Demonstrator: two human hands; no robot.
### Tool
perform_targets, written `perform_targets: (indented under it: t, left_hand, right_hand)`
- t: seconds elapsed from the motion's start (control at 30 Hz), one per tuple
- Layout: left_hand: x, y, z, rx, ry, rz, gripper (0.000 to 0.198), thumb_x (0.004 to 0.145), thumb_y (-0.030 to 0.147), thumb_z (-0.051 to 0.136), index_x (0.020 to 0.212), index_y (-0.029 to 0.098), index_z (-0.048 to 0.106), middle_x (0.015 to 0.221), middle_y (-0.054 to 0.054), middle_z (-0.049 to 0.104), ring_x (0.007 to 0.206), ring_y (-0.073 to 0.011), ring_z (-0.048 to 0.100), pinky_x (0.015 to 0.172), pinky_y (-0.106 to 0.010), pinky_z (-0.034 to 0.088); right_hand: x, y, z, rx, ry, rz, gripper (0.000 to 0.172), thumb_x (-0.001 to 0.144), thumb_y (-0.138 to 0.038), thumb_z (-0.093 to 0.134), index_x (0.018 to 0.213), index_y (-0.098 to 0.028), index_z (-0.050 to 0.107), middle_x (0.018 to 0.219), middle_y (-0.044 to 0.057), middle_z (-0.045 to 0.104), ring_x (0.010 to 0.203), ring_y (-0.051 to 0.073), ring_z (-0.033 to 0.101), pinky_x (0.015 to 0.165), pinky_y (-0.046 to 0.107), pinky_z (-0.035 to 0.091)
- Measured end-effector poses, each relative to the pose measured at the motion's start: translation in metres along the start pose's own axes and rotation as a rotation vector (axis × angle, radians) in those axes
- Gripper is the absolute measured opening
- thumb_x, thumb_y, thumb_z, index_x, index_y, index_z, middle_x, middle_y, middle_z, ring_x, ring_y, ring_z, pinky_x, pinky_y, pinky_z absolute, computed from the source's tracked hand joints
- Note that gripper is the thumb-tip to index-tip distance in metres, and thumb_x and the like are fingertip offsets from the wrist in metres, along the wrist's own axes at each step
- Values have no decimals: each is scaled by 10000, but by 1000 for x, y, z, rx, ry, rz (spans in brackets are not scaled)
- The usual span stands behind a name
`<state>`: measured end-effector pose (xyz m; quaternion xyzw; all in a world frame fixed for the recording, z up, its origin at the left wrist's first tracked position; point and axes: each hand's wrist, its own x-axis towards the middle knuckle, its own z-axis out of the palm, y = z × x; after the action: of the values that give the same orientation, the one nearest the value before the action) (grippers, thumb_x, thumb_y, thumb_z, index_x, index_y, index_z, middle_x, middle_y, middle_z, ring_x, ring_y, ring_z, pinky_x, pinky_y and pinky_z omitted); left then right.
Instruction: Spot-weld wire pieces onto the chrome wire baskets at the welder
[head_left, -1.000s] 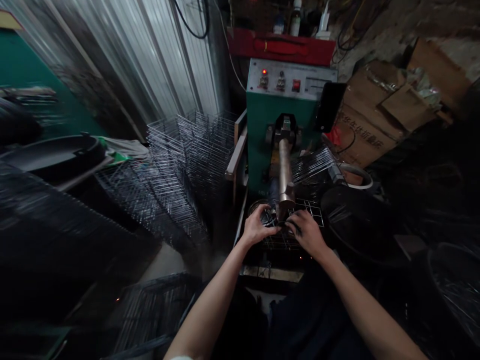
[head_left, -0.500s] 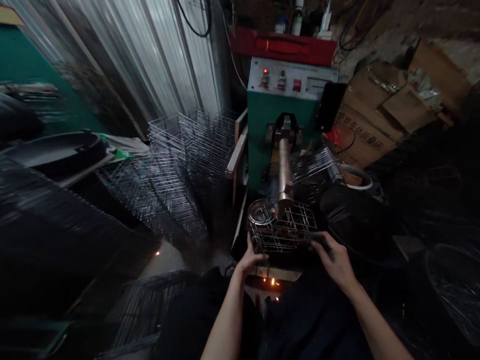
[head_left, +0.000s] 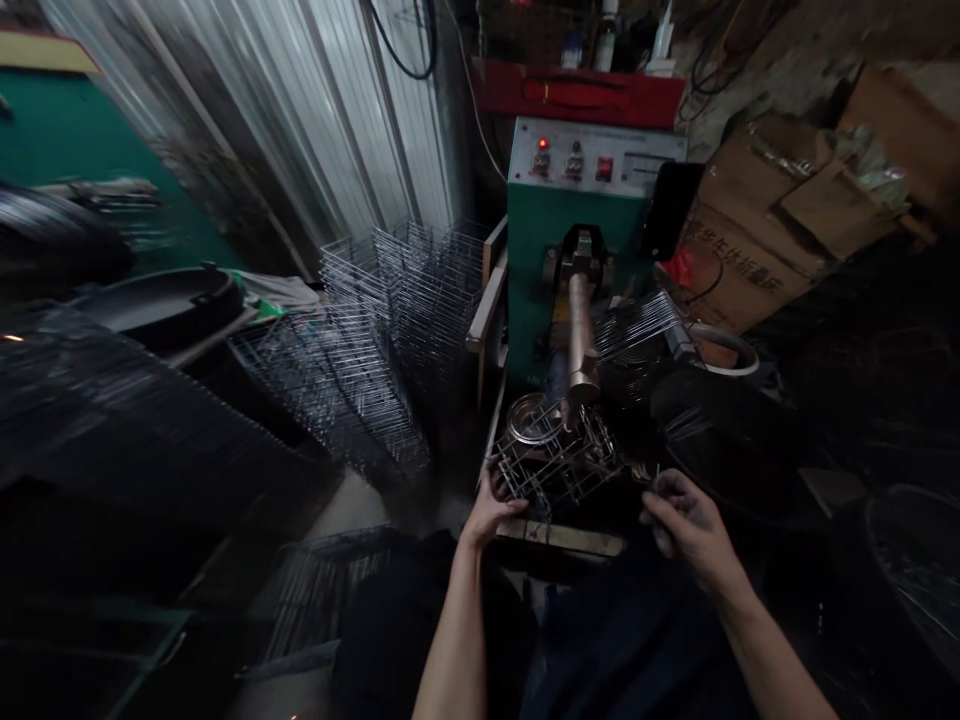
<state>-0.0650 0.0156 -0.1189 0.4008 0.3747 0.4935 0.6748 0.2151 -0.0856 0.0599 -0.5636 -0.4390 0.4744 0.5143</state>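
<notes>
A small wire rack lies tilted under the copper-coloured arm of a green spot-welding machine. My left hand grips the rack's near left corner, thumb on the near side and fingers around the left edge. To the right of the rack and apart from it, my right hand is closed in a pinch. Thin bright wire ends show at its fingertips; their full shape is too dark to make out. A round metal dish sits behind the rack, beside the lower electrode.
Stacked wire racks stand to the left of the machine. A bundle of straight wires and a dark tub are at the right. Behind them is a cardboard box. A phone is fixed to the machine's front.
The rack has turned and tilted, its right side swinging away. My right hand has moved right, off the rack's edge, and closed. Orange sparks below the rack have gone.
</notes>
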Motion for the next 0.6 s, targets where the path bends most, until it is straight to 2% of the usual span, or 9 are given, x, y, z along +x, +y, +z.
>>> perform_targets:
  t: [0.1, 0.17, 0.23, 0.27, 0.33, 0.4, 0.47, 0.53, 0.6]
  left_hand:
    - [-29, 43, -21, 168, 58, 107, 1016, 555, 240, 900, 1362, 333, 291, 1475, -114, 384, 1311, -321, 496, 1025, -483, 499]
    - [-44, 68, -27, 302, 38, 182, 1002, 566, 259, 908, 1367, 313, 310, 1391, -107, 453, 1242, -300, 552, 1048, -500, 479]
    - [-52, 82, -27, 380, 29, 224, 1003, 567, 278, 913, 1372, 320, 317, 1359, -98, 477, 1211, -284, 574, 1065, -501, 465]
    - [-53, 85, -25, 398, 39, 231, 1010, 561, 283, 916, 1372, 325, 315, 1366, -98, 473, 1212, -282, 574, 1070, -498, 462]
    - [-51, 84, -23, 410, 49, 226, 1025, 548, 287, 920, 1369, 331, 307, 1404, -103, 451, 1222, -287, 572, 1064, -496, 470]
    - [-45, 80, -23, 399, 6, 195, 1003, 557, 293, 914, 1361, 322, 315, 1434, -115, 430, 1202, -292, 587, 1028, -498, 499]
    - [-40, 78, -26, 375, -48, 163, 965, 584, 295, 899, 1361, 303, 328, 1432, -130, 436, 1177, -298, 605, 997, -503, 519]
    - [-37, 79, -24, 379, -81, 155, 975, 576, 270, 900, 1375, 285, 341, 1424, -141, 455, 1210, -317, 589, 1022, -513, 500]
    - [-35, 84, -12, 424, -110, 158, 1039, 532, 238, 916, 1399, 285, 345, 1445, -145, 456, 1274, -336, 549, 1067, -514, 465]
  right_hand:
    - [-10, -7, 6, 118, -138, 65, 396, 798, -514, 780, 885, -181, 584, 592, -15, 609, 305, 46, 410, 311, 138, 290]
    - [-17, -14, 8, 190, -309, 70, 440, 793, -569, 763, 935, -167, 655, 671, 33, 657, 391, 92, 537, 379, 177, 422]
    - [-22, -24, 11, 221, -503, 41, 574, 756, -655, 755, 1043, -160, 705, 839, 101, 712, 600, 188, 678, 560, 291, 570]
    - [-23, -29, 13, 198, -584, 18, 610, 756, -670, 746, 1091, -162, 716, 923, 122, 720, 717, 230, 707, 662, 346, 594]
    - [-23, -41, 19, 92, -678, -55, 520, 825, -618, 711, 1095, -175, 735, 961, 109, 720, 829, 245, 702, 764, 375, 584]
    - [-22, -53, 25, -42, -693, -136, 358, 914, -517, 653, 1032, -194, 753, 903, 71, 714, 827, 215, 682, 767, 338, 564]
    - [-23, -62, 27, -142, -697, -212, 286, 939, -464, 642, 1018, -215, 757, 890, 49, 708, 827, 198, 667, 766, 311, 545]
    - [-26, -67, 26, -223, -713, -265, 255, 942, -425, 658, 1100, -243, 741, 975, 44, 711, 891, 203, 664, 810, 310, 535]
    - [-29, -66, 26, -317, -710, -318, 239, 966, -371, 640, 1172, -274, 712, 1058, 37, 702, 964, 201, 655, 867, 310, 521]
